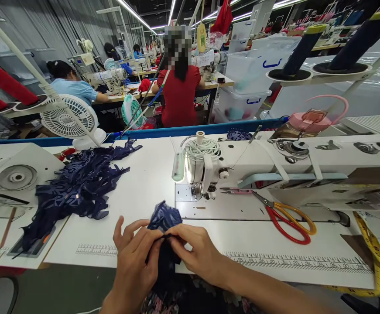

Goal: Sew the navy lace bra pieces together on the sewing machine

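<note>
Both my hands grip one small piece of navy lace fabric (164,218) at the near edge of the white sewing table (150,183). My left hand (134,257) pinches its lower left side, fingers curled. My right hand (198,253) pinches the same piece from the right, thumb and fingers pressed together. The fabric bunches up above my fingers and hangs down dark between my hands. The needle area of the sewing machine (203,174) stands a short way beyond, to the upper right of the fabric.
A pile of navy lace pieces (78,183) lies at the left. Red-and-yellow scissors (288,218) and pink thread snips (235,190) rest on the machine bed. A yellow tape measure (376,257) hangs at right. A white fan (68,117) stands behind. Other workers sit at tables beyond.
</note>
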Action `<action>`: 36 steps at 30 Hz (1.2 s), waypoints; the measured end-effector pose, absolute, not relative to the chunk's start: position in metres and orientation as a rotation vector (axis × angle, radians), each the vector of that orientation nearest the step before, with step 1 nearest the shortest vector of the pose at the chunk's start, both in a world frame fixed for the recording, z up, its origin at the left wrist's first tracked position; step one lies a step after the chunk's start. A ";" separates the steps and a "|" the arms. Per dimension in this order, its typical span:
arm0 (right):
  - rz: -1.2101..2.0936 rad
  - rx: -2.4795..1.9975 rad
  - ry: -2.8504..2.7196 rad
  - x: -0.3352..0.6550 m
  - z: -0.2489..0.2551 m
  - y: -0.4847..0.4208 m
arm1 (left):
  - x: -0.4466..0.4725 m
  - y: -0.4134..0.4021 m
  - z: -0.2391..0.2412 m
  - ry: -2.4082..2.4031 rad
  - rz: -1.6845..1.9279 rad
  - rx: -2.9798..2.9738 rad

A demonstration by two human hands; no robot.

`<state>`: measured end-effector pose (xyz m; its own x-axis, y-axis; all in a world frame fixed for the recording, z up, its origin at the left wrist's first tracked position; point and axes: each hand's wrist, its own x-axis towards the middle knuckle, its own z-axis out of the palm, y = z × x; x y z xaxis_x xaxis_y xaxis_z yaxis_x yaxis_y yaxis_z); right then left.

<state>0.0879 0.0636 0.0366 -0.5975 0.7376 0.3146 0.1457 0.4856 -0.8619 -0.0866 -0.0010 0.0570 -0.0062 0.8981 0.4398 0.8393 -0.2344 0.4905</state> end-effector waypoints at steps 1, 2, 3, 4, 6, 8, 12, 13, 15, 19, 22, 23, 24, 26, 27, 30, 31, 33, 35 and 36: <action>1.184 -0.746 -2.007 0.085 0.040 0.065 | -0.092 0.001 0.064 1.820 1.057 2.178; 1.272 -0.779 -1.969 0.083 0.042 0.068 | -0.096 0.007 0.070 1.759 1.002 2.168; 1.361 -0.819 -1.921 0.083 0.042 0.071 | -0.099 0.015 0.074 1.720 0.910 2.144; 1.449 -0.860 -1.861 0.085 0.041 0.074 | -0.099 0.026 0.077 1.707 0.798 2.120; 1.607 -0.936 -1.722 0.092 0.031 0.083 | -0.094 0.053 0.075 1.706 0.560 2.129; 1.704 -1.022 -1.603 0.103 0.018 0.094 | -0.083 0.080 0.067 1.626 0.412 2.182; 1.730 -1.200 -1.493 0.123 0.002 0.111 | -0.060 0.114 0.042 1.386 0.574 2.159; 1.738 -1.227 -1.483 0.126 0.002 0.115 | -0.057 0.118 0.037 1.357 0.650 2.095; 1.754 -1.278 -1.493 0.129 0.005 0.122 | -0.053 0.124 0.028 1.354 0.758 1.937; 1.660 -1.423 -1.538 0.133 0.010 0.137 | -0.054 0.131 0.018 1.427 0.820 1.778; 1.572 -1.414 -1.574 0.134 0.006 0.146 | -0.054 0.133 0.015 1.409 0.815 1.751; 1.542 -1.389 -1.613 0.133 0.004 0.148 | -0.054 0.134 0.015 1.398 0.811 1.745; 1.480 -1.368 -1.669 0.132 0.003 0.149 | -0.054 0.134 0.015 1.393 0.805 1.740; 1.287 -1.357 -1.784 0.128 0.000 0.151 | -0.053 0.135 0.015 1.409 0.784 1.732; 1.186 -1.364 -1.826 0.126 -0.001 0.152 | -0.053 0.136 0.015 1.433 0.768 1.727; 0.990 -1.392 -1.889 0.121 -0.001 0.155 | -0.051 0.141 0.014 1.540 0.709 1.708; 0.956 -1.404 -1.896 0.122 -0.002 0.155 | -0.050 0.143 0.013 1.579 0.692 1.703; 0.882 -1.425 -1.919 0.125 -0.002 0.153 | -0.049 0.147 0.012 1.641 0.673 1.695; 0.775 -1.397 -2.004 0.131 -0.004 0.148 | -0.047 0.150 0.009 1.669 0.670 1.688; 0.665 -1.353 -2.078 0.135 -0.005 0.145 | -0.047 0.151 0.008 1.674 0.674 1.684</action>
<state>0.1346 0.1450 -0.0048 -0.3283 0.9256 0.1884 0.6440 0.3652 -0.6722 -0.0470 0.1511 0.0084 0.0477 0.9947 -0.0910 0.6544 0.0377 0.7552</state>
